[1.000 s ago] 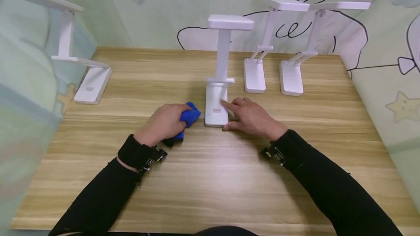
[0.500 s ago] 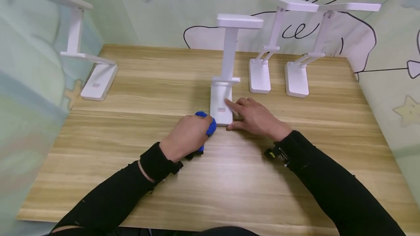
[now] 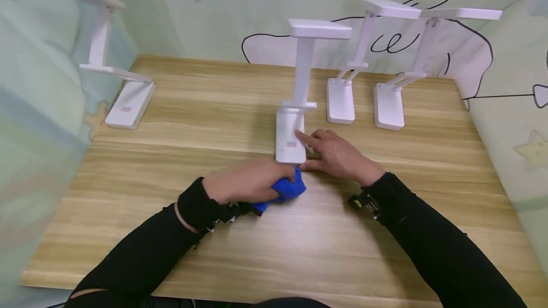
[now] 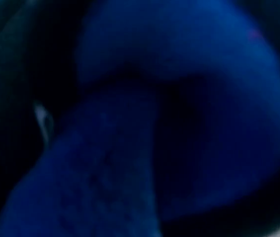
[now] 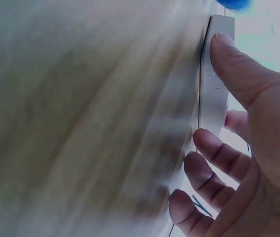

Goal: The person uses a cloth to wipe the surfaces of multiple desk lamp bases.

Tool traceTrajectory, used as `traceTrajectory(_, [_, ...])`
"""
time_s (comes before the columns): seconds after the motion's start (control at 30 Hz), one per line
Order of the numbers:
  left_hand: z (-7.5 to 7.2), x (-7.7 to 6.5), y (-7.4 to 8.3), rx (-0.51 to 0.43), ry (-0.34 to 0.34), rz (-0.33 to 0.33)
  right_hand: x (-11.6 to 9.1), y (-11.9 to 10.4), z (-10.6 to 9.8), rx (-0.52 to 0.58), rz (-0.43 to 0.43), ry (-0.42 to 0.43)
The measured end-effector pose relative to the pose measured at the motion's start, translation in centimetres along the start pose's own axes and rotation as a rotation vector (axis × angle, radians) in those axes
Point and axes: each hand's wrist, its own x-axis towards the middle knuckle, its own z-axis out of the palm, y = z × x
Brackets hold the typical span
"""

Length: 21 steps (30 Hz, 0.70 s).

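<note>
My left hand (image 3: 252,180) grips a blue cloth (image 3: 289,188) low over the table, just in front of the base of the middle white desk lamp (image 3: 291,136). Blurred blue cloth (image 4: 115,163) fills most of the left wrist view. At the lamp's right side, my right hand (image 3: 338,155) rests its index fingertip on top of the base and its thumb at the front corner. In the right wrist view the thumb (image 5: 238,69) lies against the side of the lamp base (image 5: 213,94), the other fingers loosely bent beside it. This lamp stands upright with its head raised.
Two more white lamps (image 3: 340,101) (image 3: 388,106) stand behind to the right, their heads close together. Another white lamp (image 3: 130,104) stands at the far left by the wall. The wood-grain table (image 3: 192,108) meets patterned walls (image 3: 205,13) at its back and sides.
My left hand has moved right with the blue cloth, from left of the middle lamp to in front of its base. The right hand stays on the lamp. The head view has shifted slightly.
</note>
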Motion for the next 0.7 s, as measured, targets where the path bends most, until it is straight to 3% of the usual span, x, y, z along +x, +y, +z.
traceTrajectory(0.13, [-2.0,0.5,-2.4,0.027,0.209,-0.169,0.0,0.0,0.3,0.001,-0.025,0.023])
traceTrajectory(0.2, [-1.9,1.7,-3.6,0.063,0.301,-0.219,-0.1,0.1,0.4,-0.003,-0.023,0.028])
traceTrajectory(0.27, [-1.3,3.1,-4.5,0.116,0.325,-0.23,-0.1,0.2,0.4,-0.008,-0.02,0.026])
traceTrajectory(0.33, [-0.7,4.1,-4.7,0.134,0.293,-0.231,-0.2,0.2,0.5,-0.004,-0.02,0.021])
traceTrajectory(0.43, [-0.5,4.3,-4.3,0.113,0.206,-0.21,-0.2,0.3,0.5,0.007,-0.017,0.02])
traceTrajectory(0.6, [-1.1,2.4,-3.5,-0.046,0.033,-0.12,-0.3,0.3,0.5,0.01,-0.002,0.016])
traceTrajectory(0.67, [-1.6,1.8,-3.7,-0.105,-0.014,-0.125,-0.2,0.3,0.4,0.012,-0.001,0.015])
traceTrajectory(0.7, [-1.9,1.7,-3.9,-0.123,-0.006,-0.147,-0.2,0.3,0.4,0.014,-0.001,0.015])
